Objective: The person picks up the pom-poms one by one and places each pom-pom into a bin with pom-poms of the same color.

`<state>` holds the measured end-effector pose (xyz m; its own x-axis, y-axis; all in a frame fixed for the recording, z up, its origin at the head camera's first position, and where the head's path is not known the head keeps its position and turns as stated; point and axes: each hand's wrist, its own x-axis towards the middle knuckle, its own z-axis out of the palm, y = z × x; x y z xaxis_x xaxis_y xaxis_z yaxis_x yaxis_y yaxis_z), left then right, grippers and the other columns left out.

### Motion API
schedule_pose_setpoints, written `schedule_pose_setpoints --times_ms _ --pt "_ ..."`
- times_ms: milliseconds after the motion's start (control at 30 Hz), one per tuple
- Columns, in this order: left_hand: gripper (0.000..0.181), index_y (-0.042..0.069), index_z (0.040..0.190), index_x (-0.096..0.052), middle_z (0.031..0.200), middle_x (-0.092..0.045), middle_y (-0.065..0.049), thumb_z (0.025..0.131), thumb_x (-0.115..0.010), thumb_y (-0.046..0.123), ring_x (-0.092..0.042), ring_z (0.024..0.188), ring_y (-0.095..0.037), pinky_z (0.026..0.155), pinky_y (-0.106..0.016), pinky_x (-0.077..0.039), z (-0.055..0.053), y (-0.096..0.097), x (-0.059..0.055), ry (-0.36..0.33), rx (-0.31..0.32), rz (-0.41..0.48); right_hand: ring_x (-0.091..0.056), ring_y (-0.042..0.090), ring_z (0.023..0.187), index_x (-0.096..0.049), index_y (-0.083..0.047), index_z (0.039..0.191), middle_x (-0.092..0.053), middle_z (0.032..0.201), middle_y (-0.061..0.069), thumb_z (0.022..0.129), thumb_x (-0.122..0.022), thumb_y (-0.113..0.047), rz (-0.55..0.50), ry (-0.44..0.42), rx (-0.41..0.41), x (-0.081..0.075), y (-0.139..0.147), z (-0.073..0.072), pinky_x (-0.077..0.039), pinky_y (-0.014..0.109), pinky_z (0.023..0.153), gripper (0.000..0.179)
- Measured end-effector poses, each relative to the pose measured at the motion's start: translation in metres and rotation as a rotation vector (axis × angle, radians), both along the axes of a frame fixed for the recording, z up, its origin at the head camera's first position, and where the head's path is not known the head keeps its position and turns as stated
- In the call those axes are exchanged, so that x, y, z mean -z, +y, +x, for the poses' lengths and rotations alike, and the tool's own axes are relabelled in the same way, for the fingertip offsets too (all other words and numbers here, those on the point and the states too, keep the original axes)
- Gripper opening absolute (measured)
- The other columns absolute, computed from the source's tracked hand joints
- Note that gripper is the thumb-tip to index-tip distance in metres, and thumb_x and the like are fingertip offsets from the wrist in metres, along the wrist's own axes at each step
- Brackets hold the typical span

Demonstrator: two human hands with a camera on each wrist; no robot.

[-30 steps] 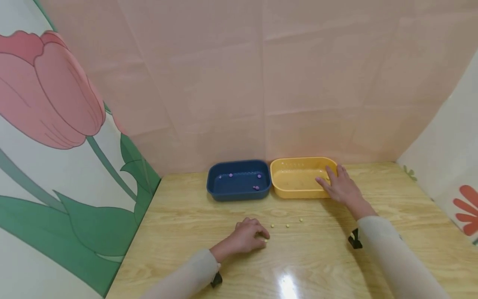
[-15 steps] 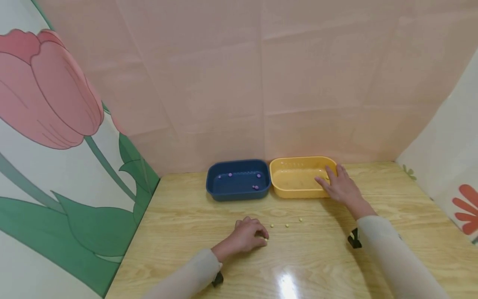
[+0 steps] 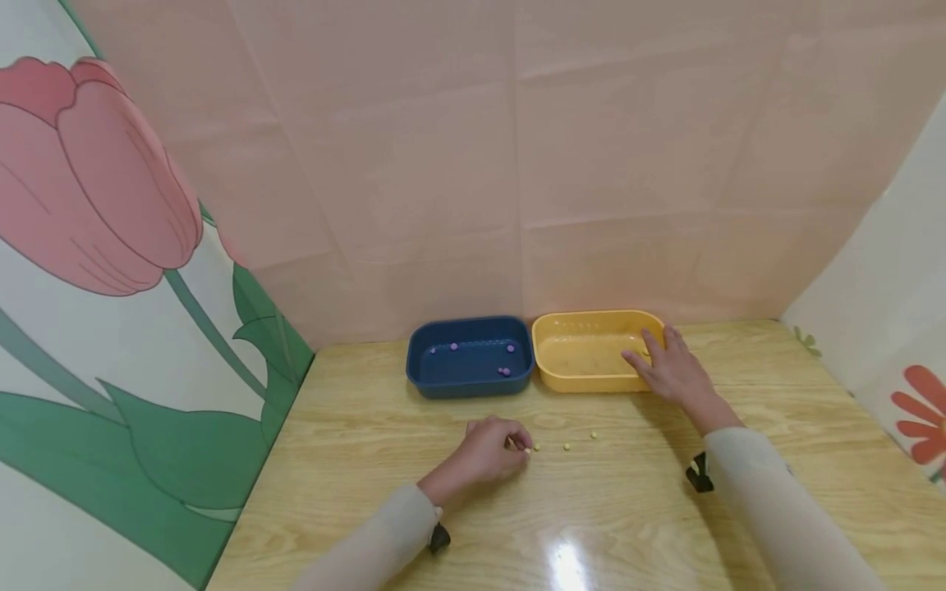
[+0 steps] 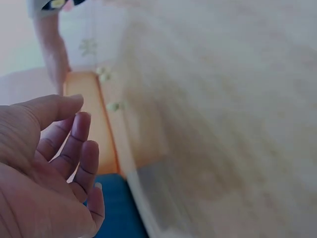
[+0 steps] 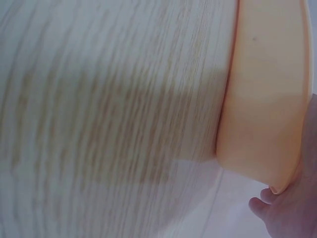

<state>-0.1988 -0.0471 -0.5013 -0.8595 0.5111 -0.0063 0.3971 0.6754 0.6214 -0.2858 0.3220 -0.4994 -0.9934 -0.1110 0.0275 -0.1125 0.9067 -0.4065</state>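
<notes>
My left hand [image 3: 489, 450] pinches a small yellow bead [image 3: 528, 451] between thumb and forefinger, low over the table. In the left wrist view the thumb and finger tips come close together and mostly hide the bead. Just right of these fingertips, three more yellow beads [image 3: 567, 447] lie in a loose row. My right hand [image 3: 675, 371] rests across the right end of the yellow tray [image 3: 584, 383], fingers spread, some inside the rim and some over its outer side. A yellow bead [image 3: 646, 353] shows inside this tray near those fingers.
A dark blue tray [image 3: 470, 389] stands directly left of the yellow one and contains several purple beads [image 3: 511, 349]. Behind both trays rises a pink-beige cloth [image 3: 414, 205]. Wood-grain table [image 3: 628, 525] spreads in front, with flower-patterned walls at both sides.
My left hand has closed on the yellow bead and moved it a short way back, toward the trays. The right hand has stayed on the yellow tray.
</notes>
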Motion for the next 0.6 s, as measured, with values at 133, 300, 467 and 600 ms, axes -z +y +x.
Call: schedule_pose_setpoints --times_ms 133,300,467,600 --pt "0.006 0.021 0.093 -0.075 0.079 -0.064 0.021 0.089 -0.079 0.019 -0.053 0.073 0.001 0.083 -0.03 -0.034 -0.009 0.004 -0.007 -0.014 -0.012 0.023 0.001 0.063 0.144 -0.012 0.003 0.16 0.009 0.159 0.041 0.104 -0.026 -0.065 0.002 -0.002 0.005 0.001 0.0 0.0 -0.016 0.077 0.109 0.09" --pt "0.006 0.02 0.096 -0.074 0.083 -0.064 0.015 0.091 -0.077 0.018 -0.054 0.074 -0.004 0.068 -0.022 -0.045 -0.02 0.01 -0.016 -0.079 -0.029 0.095 0.002 0.063 0.144 -0.013 0.003 0.16 0.01 0.159 0.041 0.104 -0.026 -0.066 0.004 -0.002 0.006 0.003 0.001 0.0 -0.015 0.077 0.109 0.09" --pt "0.008 0.015 0.1 -0.075 0.086 -0.065 0.011 0.092 -0.076 0.015 -0.055 0.076 -0.007 0.066 -0.02 -0.046 -0.032 0.017 -0.023 -0.083 -0.042 0.156 0.001 0.063 0.144 -0.016 0.004 0.16 0.009 0.159 0.042 0.104 -0.025 -0.066 0.014 0.004 0.004 0.004 0.001 -0.001 -0.016 0.077 0.109 0.09" --pt "0.011 0.013 0.104 -0.075 0.087 -0.065 0.011 0.094 -0.074 0.017 -0.055 0.076 -0.008 0.065 -0.023 -0.048 -0.04 0.022 -0.03 -0.089 -0.052 0.172 0.001 0.063 0.144 -0.016 0.004 0.16 0.009 0.159 0.042 0.104 -0.026 -0.066 0.016 0.006 0.001 0.004 0.002 -0.002 -0.015 0.076 0.109 0.09"
